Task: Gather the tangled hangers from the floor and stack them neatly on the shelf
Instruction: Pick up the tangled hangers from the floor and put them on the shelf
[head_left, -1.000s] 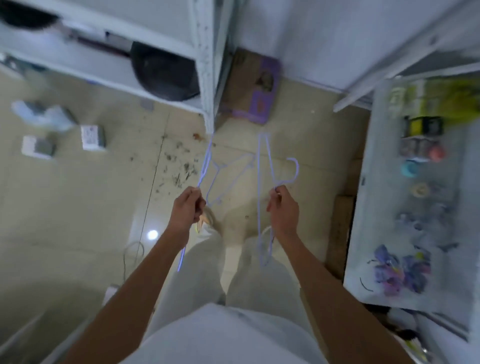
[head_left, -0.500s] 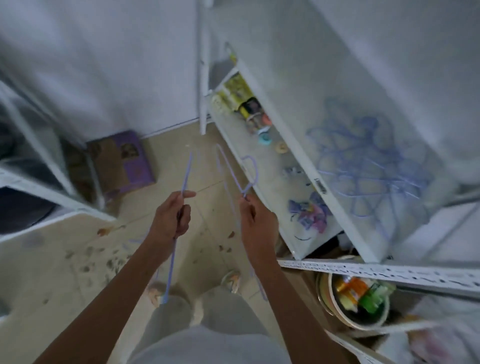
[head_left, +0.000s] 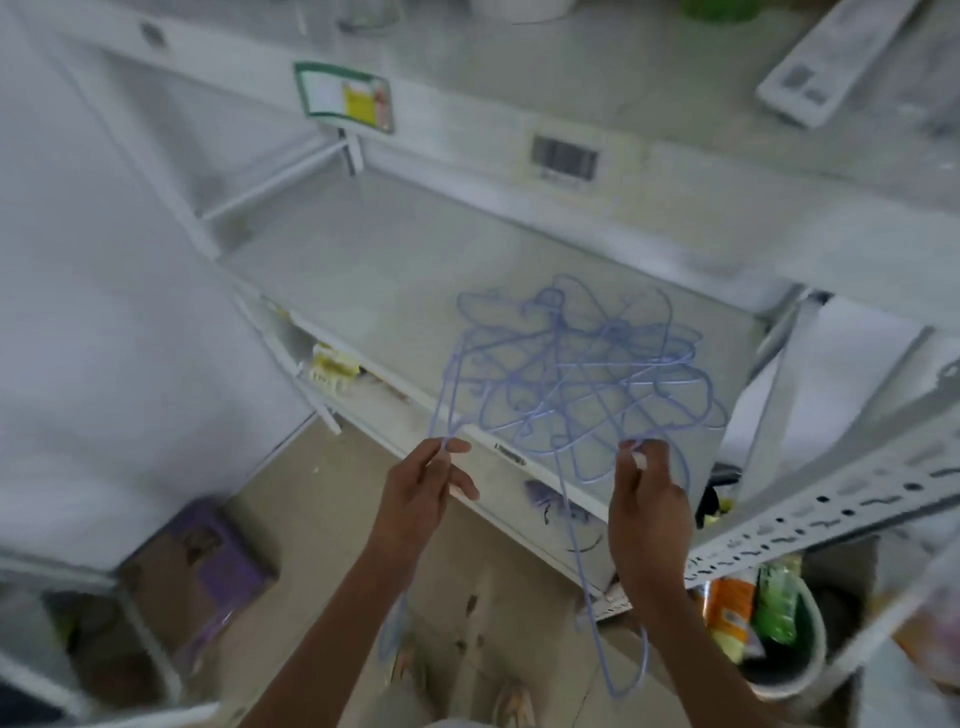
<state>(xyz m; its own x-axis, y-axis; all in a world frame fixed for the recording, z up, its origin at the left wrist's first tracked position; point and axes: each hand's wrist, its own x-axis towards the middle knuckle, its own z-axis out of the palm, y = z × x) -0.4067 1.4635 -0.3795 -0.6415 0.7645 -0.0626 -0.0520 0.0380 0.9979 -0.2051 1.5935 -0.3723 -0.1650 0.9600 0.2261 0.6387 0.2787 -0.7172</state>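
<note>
Several thin lilac wire hangers (head_left: 576, 374) lie in a loose overlapping pile on the white shelf (head_left: 374, 280), near its front right. My left hand (head_left: 423, 488) pinches one lilac hanger (head_left: 447, 400), whose wire runs up over the shelf edge and down past my wrist. My right hand (head_left: 647, 493) grips a second lilac hanger (head_left: 631, 670), which hangs down below my forearm toward the floor. Both hands are just in front of the shelf's front edge, beside the pile.
A purple and brown box (head_left: 208, 561) lies on the tiled floor at the lower left. A round basket with packets (head_left: 763, 629) stands below the perforated shelf rail (head_left: 831, 525). The lower shelf holds small items (head_left: 332, 364). A price label (head_left: 345, 96) hangs above.
The view has swung from the floor up to the shelf. Both hands, each still holding a hanger, have risen to the shelf's front edge by the pile.
</note>
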